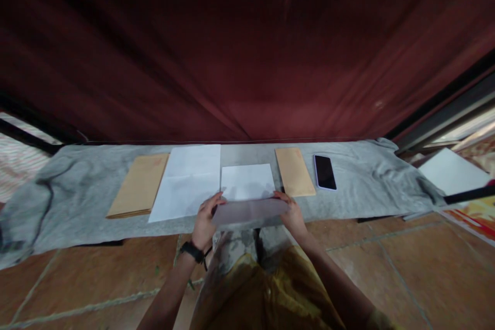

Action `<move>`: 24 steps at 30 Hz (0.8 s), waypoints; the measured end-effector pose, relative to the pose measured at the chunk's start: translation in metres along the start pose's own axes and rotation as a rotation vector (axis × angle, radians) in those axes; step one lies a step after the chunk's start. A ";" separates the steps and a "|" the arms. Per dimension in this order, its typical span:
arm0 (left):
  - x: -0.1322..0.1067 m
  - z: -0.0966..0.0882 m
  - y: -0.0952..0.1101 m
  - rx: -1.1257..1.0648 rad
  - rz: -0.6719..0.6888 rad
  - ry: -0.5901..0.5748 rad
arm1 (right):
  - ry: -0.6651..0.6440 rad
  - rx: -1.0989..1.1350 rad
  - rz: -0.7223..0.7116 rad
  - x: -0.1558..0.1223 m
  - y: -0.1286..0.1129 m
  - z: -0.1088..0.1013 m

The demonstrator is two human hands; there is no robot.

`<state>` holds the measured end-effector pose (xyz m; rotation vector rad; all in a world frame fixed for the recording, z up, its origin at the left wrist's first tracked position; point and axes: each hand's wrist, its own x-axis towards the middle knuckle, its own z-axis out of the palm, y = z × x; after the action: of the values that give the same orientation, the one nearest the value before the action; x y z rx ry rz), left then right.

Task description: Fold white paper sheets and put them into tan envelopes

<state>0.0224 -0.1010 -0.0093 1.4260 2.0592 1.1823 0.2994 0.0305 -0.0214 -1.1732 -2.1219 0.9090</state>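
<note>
A white sheet of paper lies on the grey cloth in front of me, its near edge lifted and folded up toward me. My left hand pinches the left end of that lifted flap, and my right hand pinches the right end. A black watch sits on my left wrist. A stack of white sheets lies just left of the folded paper.
A brown envelope lies at the left and a second one at the right, with a black phone beside it. A dark red curtain hangs behind. More white paper sits far right. Tiled floor below.
</note>
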 end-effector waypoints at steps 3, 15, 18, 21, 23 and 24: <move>0.006 0.005 0.006 0.023 -0.152 0.084 | 0.027 -0.182 0.176 0.010 -0.011 0.008; 0.030 0.027 0.019 0.481 -0.189 0.176 | 0.016 -0.694 0.229 0.029 -0.035 0.030; 0.030 0.029 0.022 0.577 -0.183 0.143 | 0.001 -0.721 0.213 0.030 -0.034 0.033; 0.031 0.032 0.026 0.640 -0.182 0.123 | 0.006 -0.729 0.197 0.029 -0.031 0.033; 0.033 0.033 0.028 0.643 -0.188 0.122 | 0.013 -0.731 0.178 0.030 -0.030 0.031; 0.035 0.034 0.028 0.638 -0.191 0.123 | 0.018 -0.732 0.168 0.031 -0.030 0.030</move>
<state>0.0483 -0.0516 -0.0015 1.3761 2.7422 0.5625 0.2478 0.0366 -0.0130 -1.7097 -2.4447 0.1527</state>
